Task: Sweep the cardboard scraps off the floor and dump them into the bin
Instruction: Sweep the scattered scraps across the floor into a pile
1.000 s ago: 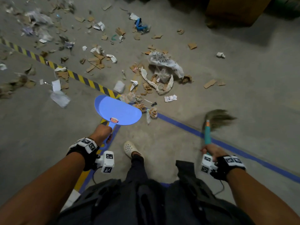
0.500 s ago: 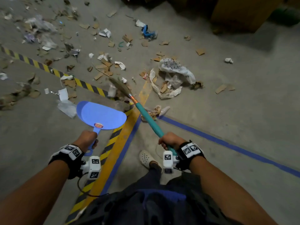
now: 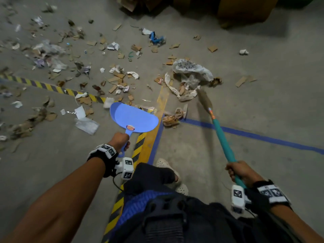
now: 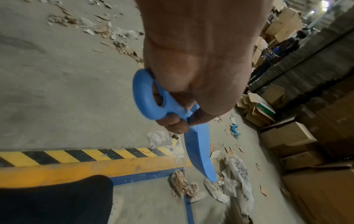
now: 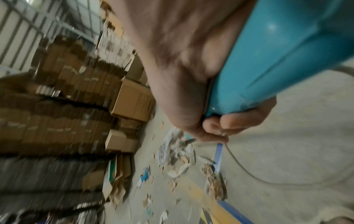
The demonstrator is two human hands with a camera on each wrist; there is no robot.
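Floor (image 3: 263, 106): grey concrete, dusty, crossed by painted lines.
Floor markings: a black-and-yellow hazard stripe (image 3: 43, 85), a solid yellow band (image 3: 149, 137) and a blue line (image 3: 263, 136); they meet near the dustpan's front edge.
Room: warehouse; stacked brown cartons (image 4: 287, 136) line the far wall in both wrist views.
Cardboard scraps (image 3: 115, 79): spread wide over the floor beyond the hazard stripe, mixed with torn white paper; a few lie well apart to the right (image 3: 241, 81).
Crumpled plastic bag (image 3: 191, 69): on the floor just beyond the broom head, with paper strips around it.
Brown wad (image 3: 171, 119): on the floor just right of the dustpan, at the start of the blue line.
Hard to make out: the right wrist view is motion-blurred; the broom bristles are smeared; no bin can be picked out.
Cut off: the broom's upper end runs behind the right wrist; dark clothing and a pale shoe (image 3: 163, 163) fill the lower centre.
Left hand (image 3: 119, 139): fingers curled tight round the ringed handle of the blue dustpan (image 3: 133, 118), pan pointing away, above the hazard stripe.
Right hand (image 3: 240, 171): fist wrapped round the teal broom (image 3: 222, 139) handle; bristles (image 3: 204, 100) at the edge of the paper beside the bag.
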